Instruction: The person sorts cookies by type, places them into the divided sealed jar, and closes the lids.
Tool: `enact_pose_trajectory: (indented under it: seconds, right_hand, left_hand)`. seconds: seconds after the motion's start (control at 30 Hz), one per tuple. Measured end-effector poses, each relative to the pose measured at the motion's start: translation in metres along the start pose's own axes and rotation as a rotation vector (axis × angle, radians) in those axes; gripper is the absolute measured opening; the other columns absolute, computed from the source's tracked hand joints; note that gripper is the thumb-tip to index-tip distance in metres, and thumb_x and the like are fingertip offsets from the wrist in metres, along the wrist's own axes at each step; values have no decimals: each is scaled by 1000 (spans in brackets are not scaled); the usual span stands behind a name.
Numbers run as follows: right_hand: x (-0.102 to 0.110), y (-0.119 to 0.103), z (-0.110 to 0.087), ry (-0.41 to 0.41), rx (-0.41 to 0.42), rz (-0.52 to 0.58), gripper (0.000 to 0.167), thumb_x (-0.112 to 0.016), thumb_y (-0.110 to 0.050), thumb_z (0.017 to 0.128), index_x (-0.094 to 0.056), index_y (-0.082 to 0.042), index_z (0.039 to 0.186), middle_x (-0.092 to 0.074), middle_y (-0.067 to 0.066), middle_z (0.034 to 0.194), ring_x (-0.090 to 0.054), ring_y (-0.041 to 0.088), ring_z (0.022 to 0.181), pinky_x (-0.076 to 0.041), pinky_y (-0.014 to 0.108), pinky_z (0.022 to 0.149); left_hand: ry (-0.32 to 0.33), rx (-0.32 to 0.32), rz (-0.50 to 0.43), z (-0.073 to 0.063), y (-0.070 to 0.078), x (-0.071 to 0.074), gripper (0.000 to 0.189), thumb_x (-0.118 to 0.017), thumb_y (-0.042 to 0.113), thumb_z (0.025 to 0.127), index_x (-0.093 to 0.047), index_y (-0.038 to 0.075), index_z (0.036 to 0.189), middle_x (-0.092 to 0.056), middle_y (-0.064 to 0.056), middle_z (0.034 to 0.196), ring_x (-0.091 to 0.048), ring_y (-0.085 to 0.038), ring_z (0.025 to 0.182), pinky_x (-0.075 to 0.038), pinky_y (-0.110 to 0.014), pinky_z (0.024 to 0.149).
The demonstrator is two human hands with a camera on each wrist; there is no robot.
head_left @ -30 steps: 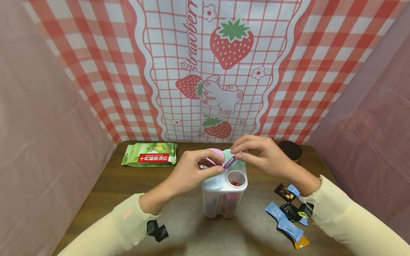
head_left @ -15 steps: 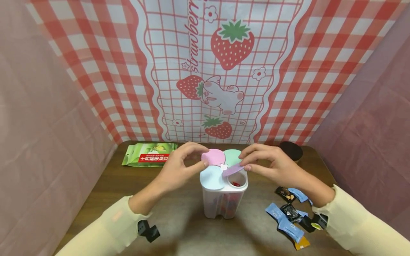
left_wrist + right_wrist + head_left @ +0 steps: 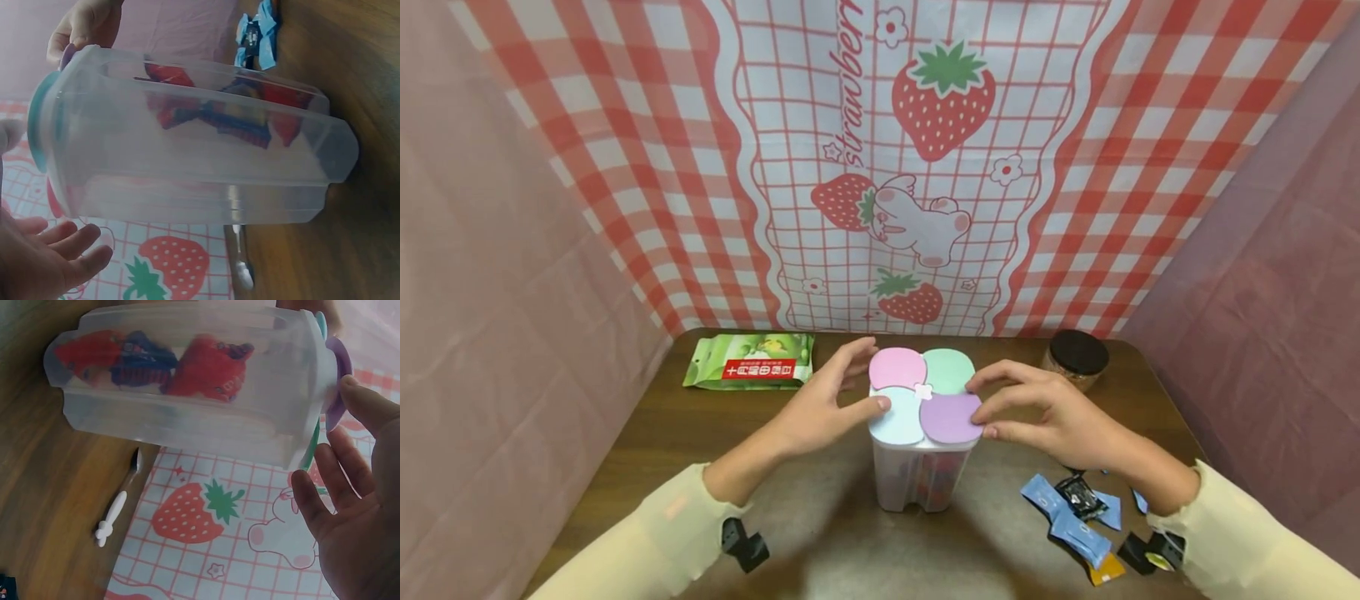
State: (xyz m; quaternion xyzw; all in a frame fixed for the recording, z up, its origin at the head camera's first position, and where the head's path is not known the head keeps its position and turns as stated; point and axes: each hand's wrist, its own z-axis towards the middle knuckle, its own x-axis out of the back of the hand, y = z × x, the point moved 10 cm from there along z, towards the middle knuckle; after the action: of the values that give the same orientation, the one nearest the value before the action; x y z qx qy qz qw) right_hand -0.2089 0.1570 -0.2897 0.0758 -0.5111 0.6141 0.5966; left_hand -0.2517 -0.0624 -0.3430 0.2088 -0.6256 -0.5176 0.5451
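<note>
- Red-and-white checked cloth (image 3: 902, 167) with strawberries and a white cartoon animal hangs behind a brown wood-grain table (image 3: 647, 450), with pinkish cloth (image 3: 512, 250) on either side.
- Near the middle of the table, between the two hands, stands an upright, cloudy see-through container (image 3: 895, 483) with a white rim.
- Four lids lie on its top around a small white flower-shaped piece (image 3: 923, 391): pink lid (image 3: 897, 368) and mint lid (image 3: 949, 371) at the back, light blue lid (image 3: 897, 421) and purple lid (image 3: 951, 419) at the front.
- Through the container's wall, red and blue wrapped packets (image 3: 209, 369) show.
- Left hand (image 3: 823, 412) is relaxed, fingers loosely spread beside the pink lid, thumb tip over the edge of the light blue lid; whether it presses there I cannot tell.
- Right hand (image 3: 1060, 412) is unclenched, fingers reaching to the container's right side; its thumb touches the purple lid in the right wrist view.
- Pale yellow sleeves (image 3: 647, 533) end at the wrists, with black devices (image 3: 745, 546) below the cuffs.
- Back left lies a green bag (image 3: 760, 354); back right stands a black-lidded jar (image 3: 1078, 354).
- Blue packets (image 3: 1080, 536), a black packet (image 3: 1080, 497) and an orange packet (image 3: 1107, 569) lie heaped near the right forearm.
- Beyond the container lies a white-handled spoon (image 3: 112, 515), seen from the right wrist.
</note>
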Motion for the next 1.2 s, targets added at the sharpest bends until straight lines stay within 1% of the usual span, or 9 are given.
enact_pose_trajectory:
  seconds: [0.13, 0.37, 0.47, 0.57, 0.63, 0.7, 0.8, 0.97, 1.2]
  right_hand:
    - [-2, 5, -4, 14, -67, -11, 33, -83, -6, 85, -76, -28, 110, -64, 4, 130, -61, 18, 119, -52, 20, 94]
    - [-5, 15, -8, 152, -138, 0, 31, -86, -5, 81, -75, -27, 100, -68, 1, 120, -62, 16, 113, -51, 20, 93]
    - [-6, 25, -10, 173, -216, 10, 43, -87, -7, 80, -72, -24, 116, -63, 0, 130, -58, 15, 120, -51, 24, 93]
    - [-9, 40, -11, 154, -316, 104, 75, -87, -9, 81, -53, -21, 146, -51, 2, 149, -54, 17, 132, -53, 31, 100]
    - [-14, 50, -10, 117, -355, 206, 90, -86, -9, 83, -37, -20, 158, -42, 5, 159, -53, 23, 136, -52, 38, 106]
    - [-20, 57, -9, 76, -366, 303, 96, -83, -8, 85, -26, -16, 162, -39, 10, 161, -54, 29, 137, -50, 39, 109]
    - [-27, 63, -8, 23, -350, 378, 95, -82, -10, 87, -24, -9, 162, -44, 17, 157, -57, 30, 134, -49, 35, 110]
    - [-27, 64, -7, -8, -337, 338, 97, -85, -16, 85, -26, -5, 161, -52, 19, 149, -64, 26, 125, -52, 29, 105]
    - [-26, 57, 4, -67, -323, 226, 102, -87, -17, 80, -25, -1, 159, -44, 21, 151, -62, 35, 125, -57, 43, 99]
  left_hand:
    - [-43, -15, 4, 0, -3, -7, 86, -75, 34, 93, -26, 19, 161, -37, -7, 163, -40, -27, 148, -36, -49, 121]
    - [-96, -103, -47, -2, -6, -12, 92, -77, 34, 92, -22, 17, 163, -32, -6, 165, -35, -24, 151, -33, -48, 123]
    - [-126, -149, -70, -2, -8, -15, 98, -80, 38, 89, -20, 17, 163, -30, -6, 165, -33, -24, 151, -32, -50, 123]
    - [-132, -178, -83, -1, -11, -16, 102, -83, 42, 85, -20, 20, 163, -31, -5, 163, -33, -23, 150, -34, -52, 122]
    - [-129, -192, -95, -1, -12, -16, 104, -84, 44, 84, -21, 21, 163, -33, -5, 161, -35, -23, 148, -36, -54, 120]
    - [-128, -201, -116, 0, -14, -17, 104, -84, 45, 83, -22, 21, 163, -35, -5, 159, -38, -23, 145, -38, -56, 118]
    - [-133, -211, -146, 1, -14, -19, 103, -84, 45, 83, -24, 22, 163, -37, -5, 157, -40, -23, 143, -39, -58, 116]
    - [-122, -214, -153, 1, -15, -21, 102, -84, 50, 83, -25, 24, 162, -39, -5, 154, -40, -24, 142, -41, -56, 115]
    - [-89, -200, -152, -1, -17, -19, 102, -84, 52, 82, -25, 28, 162, -38, -5, 154, -38, -23, 143, -44, -57, 111]
